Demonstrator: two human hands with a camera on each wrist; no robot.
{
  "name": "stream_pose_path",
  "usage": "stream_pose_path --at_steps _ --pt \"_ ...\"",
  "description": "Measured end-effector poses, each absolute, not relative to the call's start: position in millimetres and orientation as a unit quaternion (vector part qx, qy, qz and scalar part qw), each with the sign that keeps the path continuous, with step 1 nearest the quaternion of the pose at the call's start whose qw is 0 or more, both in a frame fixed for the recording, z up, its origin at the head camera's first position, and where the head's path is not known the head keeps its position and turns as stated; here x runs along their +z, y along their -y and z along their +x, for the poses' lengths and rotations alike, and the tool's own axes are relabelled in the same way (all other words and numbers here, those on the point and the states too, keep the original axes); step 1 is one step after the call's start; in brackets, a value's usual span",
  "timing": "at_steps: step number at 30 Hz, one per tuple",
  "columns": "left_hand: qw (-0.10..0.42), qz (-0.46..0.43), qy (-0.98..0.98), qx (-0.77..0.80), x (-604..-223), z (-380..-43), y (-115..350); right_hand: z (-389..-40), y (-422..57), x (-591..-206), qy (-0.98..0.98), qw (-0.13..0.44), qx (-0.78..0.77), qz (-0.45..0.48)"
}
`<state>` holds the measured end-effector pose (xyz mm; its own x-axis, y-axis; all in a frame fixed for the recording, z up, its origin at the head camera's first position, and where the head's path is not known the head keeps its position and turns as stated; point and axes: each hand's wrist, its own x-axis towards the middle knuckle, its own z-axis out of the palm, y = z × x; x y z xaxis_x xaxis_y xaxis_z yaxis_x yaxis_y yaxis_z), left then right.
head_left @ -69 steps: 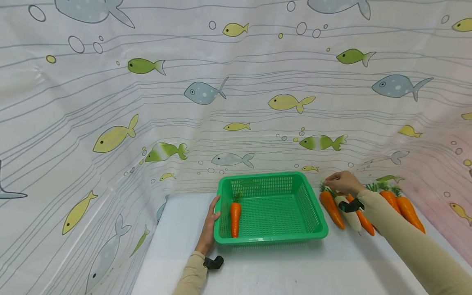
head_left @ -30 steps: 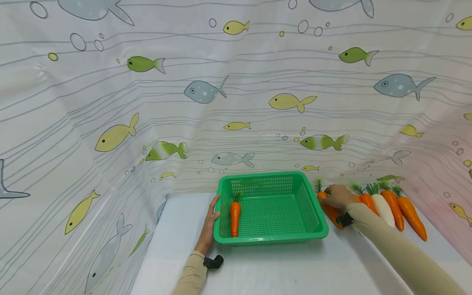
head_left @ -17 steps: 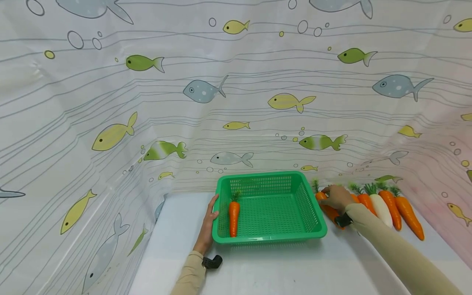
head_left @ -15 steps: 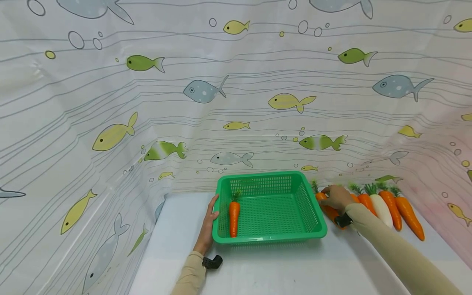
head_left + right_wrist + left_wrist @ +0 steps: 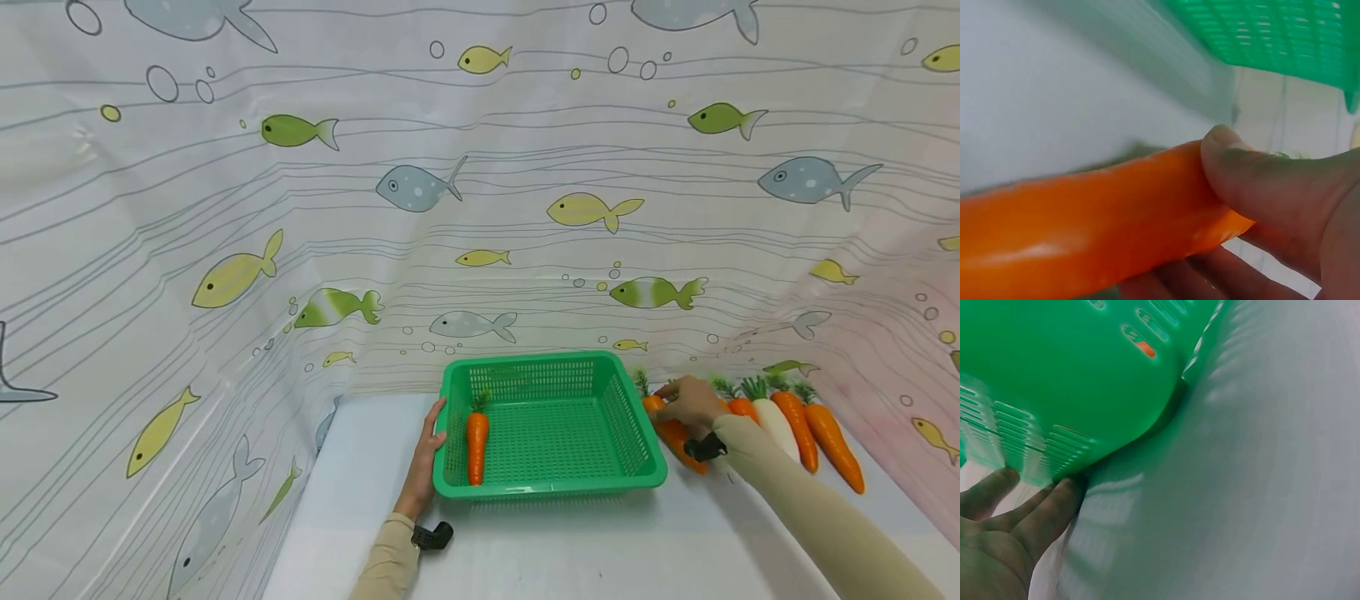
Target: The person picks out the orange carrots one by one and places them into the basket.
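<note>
In the head view, my left hand rests against the left side of a green plastic basket. The left wrist view shows that hand's fingers extended, their tips touching the slotted outer wall. One orange carrot with a leafy top lies inside the basket, along its left side. To the right of the basket, my right hand grips another orange carrot between thumb and fingers. That carrot is the leftmost of the row; the hand covers part of it. In the head view, its leafy top points towards the wall.
Right of my right hand lie a white radish, an orange carrot and a further carrot; others are partly hidden by the hand and sleeve. A fish-patterned sheet encloses the white table behind and at the sides.
My right hand has come left from above the leafy tops and taken hold of the leftmost carrot, which has shifted slightly. My left hand stays at the basket.
</note>
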<state>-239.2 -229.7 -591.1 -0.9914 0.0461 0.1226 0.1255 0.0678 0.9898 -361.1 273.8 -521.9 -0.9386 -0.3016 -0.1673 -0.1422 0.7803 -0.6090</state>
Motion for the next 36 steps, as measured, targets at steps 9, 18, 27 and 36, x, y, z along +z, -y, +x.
stream_pose_path --at_steps 9,18,27,36 --pt "0.028 -0.057 0.731 -0.680 -590 -237 229 -356 -276 -500 -0.897 0.167 -0.406 -0.064" --pt "0.035 -0.056 0.731 -0.680 -589 -238 229 -347 -259 -470 -0.875 0.159 -0.451 -0.075" --pt "0.032 -0.058 0.731 -0.679 -590 -240 226 -349 -255 -467 -0.871 0.162 -0.459 -0.071" --pt "0.037 -0.055 0.731 -0.679 -590 -239 227 -356 -259 -454 -0.835 0.179 -0.519 -0.045"
